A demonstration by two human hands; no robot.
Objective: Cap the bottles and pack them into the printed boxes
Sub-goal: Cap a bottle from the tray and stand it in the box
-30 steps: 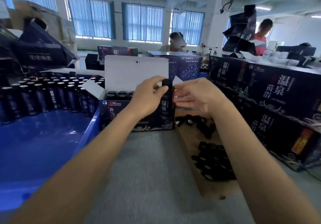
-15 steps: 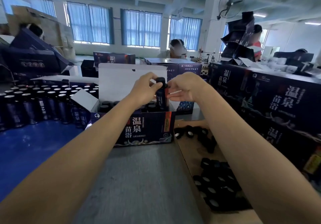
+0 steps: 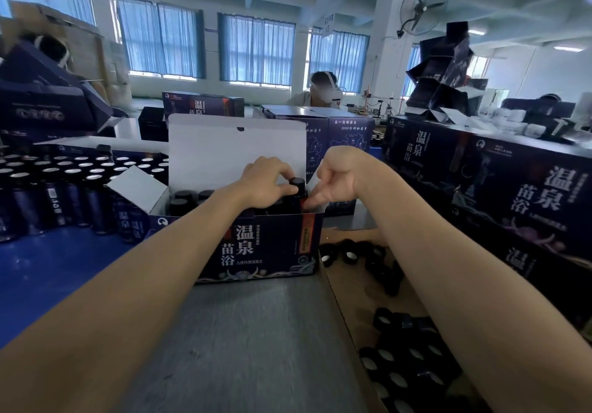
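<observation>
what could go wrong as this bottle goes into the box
1. The dark capped bottle, gripped at its top by the left hand, stands higher than the other capped bottles in the open dark-blue printed cardboard box; it may jam against them.
2. The right hand reaches down by the box's right wall; its fingers might get pinched.

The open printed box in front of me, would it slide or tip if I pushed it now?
Probably slides rather than tips: the printed box is wider than tall and sits flat on the grey table. Likely heavy, since capped bottles stand inside. Its raised lid looks like thin card, so it may flex.
</observation>
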